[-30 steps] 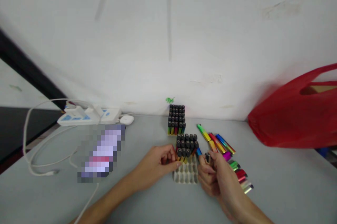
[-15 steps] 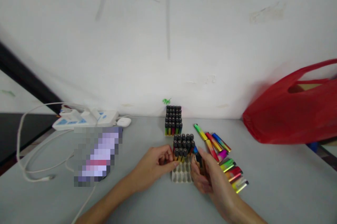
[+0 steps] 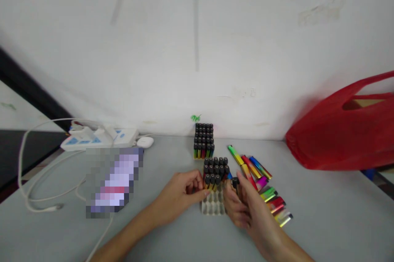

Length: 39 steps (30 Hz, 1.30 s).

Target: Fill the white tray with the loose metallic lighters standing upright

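A pale moulded tray [image 3: 212, 208] has several black-topped, shiny lighters [image 3: 216, 169] upright in its back rows, and its front pockets are bare. At the tray's left edge, my left hand [image 3: 184, 190] has curled fingers, with the thumb against the front left lighters and the tray. To the right of the tray, my right hand [image 3: 243, 204] closes round a lighter [image 3: 234, 181] whose black top shows above the fingers; its body is mostly hidden. Loose metallic-coloured lighters [image 3: 259, 167] lie on the table beyond and beside that hand.
Behind the tray, near the wall, stands another block of upright lighters [image 3: 203, 141]. On the left are a power strip [image 3: 101, 139], a white cable [image 3: 23, 163], a small white device [image 3: 145, 142] and a pixelated phone [image 3: 118, 184]. A red bag [image 3: 335, 139] sits at right.
My right hand has turned slightly, and the black top of the lighter in it now points upward in plain sight. My left hand stays at the tray. The view has shifted slightly.
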Motion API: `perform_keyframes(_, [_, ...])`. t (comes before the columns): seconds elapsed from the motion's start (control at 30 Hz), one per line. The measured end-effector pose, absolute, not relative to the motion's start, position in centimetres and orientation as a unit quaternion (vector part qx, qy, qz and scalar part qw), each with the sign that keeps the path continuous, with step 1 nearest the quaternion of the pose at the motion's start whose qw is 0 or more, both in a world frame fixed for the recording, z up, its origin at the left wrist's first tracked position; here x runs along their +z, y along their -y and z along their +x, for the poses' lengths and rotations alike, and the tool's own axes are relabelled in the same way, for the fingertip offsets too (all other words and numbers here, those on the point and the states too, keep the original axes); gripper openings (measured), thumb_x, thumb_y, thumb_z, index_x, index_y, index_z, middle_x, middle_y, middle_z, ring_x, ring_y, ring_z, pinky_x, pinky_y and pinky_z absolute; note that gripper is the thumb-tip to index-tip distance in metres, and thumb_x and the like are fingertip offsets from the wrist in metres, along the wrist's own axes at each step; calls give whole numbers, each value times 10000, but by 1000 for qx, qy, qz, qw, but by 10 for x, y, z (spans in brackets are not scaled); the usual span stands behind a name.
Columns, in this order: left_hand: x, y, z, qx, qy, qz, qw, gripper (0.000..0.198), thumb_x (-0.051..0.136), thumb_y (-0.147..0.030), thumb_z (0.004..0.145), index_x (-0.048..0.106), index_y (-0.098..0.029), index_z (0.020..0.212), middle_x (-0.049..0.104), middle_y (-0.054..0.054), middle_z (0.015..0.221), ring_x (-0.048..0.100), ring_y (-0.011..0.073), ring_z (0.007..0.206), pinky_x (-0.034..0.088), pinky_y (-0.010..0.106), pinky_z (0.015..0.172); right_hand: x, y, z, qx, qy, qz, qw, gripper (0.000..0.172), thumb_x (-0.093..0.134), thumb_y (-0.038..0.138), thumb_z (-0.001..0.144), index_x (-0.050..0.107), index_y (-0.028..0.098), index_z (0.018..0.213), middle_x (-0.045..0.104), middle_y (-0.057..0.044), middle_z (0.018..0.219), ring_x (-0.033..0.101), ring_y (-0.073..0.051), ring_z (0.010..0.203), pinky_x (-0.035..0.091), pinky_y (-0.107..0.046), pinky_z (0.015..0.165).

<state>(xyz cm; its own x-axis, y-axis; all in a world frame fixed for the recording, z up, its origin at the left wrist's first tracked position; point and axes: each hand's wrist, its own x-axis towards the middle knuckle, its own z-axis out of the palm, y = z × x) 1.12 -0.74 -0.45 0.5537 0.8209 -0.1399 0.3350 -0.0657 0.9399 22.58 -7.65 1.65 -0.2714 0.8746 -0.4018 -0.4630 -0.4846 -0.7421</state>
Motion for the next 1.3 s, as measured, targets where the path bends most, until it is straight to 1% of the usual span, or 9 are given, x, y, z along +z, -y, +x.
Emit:
perform_keyframes(0.2, [-5,7,11,220,-413,699,541,307,766,-439,933,605,-194,844,557,-37,754,469,143,696,351,245,627,9,78,229,761,236,-419,435,762,736,865,784,312,256,611,176,124,523,62,-58,467,38,-225,419])
perform_keyframes(0.37, [-6,7,11,221,-417,698,539,307,763,-443,935,609,-192,846,550,-37,751,462,142,692,344,244,620,3,77,226,738,210,-445,461,730,719,854,741,306,272,586,131,134,491,55,-58,436,30,-224,386])
perform_keyframes(0.47, [-5,7,11,220,-418,696,541,312,758,-449,935,606,-192,844,545,-40,745,451,140,688,339,245,619,5,76,227,723,211,-451,479,708,722,827,737,309,272,589,149,133,500,70,-56,442,47,-214,391])
perform_keyframes(0.57, [-5,7,11,219,-418,696,541,310,754,-441,936,594,-195,834,543,-44,744,451,138,687,343,246,624,6,76,229,711,220,-451,493,676,720,790,764,320,271,596,155,135,509,72,-55,449,62,-210,396])
perform_keyframes(0.73, [-4,7,11,216,-417,700,538,300,752,-432,937,596,-196,838,546,-45,744,460,140,693,343,246,626,-1,76,229,701,215,-452,508,645,660,768,839,314,275,607,146,136,510,47,-61,452,38,-213,397])
perform_keyframes(0.83, [-3,7,11,217,-416,700,539,303,750,-431,939,592,-196,830,545,-46,742,454,137,685,344,247,625,-1,76,228,707,220,-449,501,630,661,755,833,322,277,603,156,135,507,54,-59,447,51,-215,393])
perform_keyframes(0.97, [-4,6,11,218,-415,702,536,306,756,-440,934,603,-194,838,553,-43,743,466,141,692,349,250,630,5,76,228,715,235,-450,480,648,683,791,768,325,279,596,161,134,505,78,-59,444,71,-222,394])
perform_keyframes(1.17, [-6,6,11,216,-415,704,535,312,757,-441,939,603,-191,835,549,-44,739,458,136,686,347,246,627,5,74,230,725,237,-465,449,723,710,869,759,343,267,599,183,127,521,96,-64,472,53,-237,432])
perform_keyframes(1.3, [-4,7,11,220,-415,704,533,302,763,-438,939,619,-190,844,562,-36,753,477,143,695,356,246,626,-1,72,231,699,277,-461,471,742,677,947,772,455,253,633,243,112,510,133,-72,457,104,-257,441])
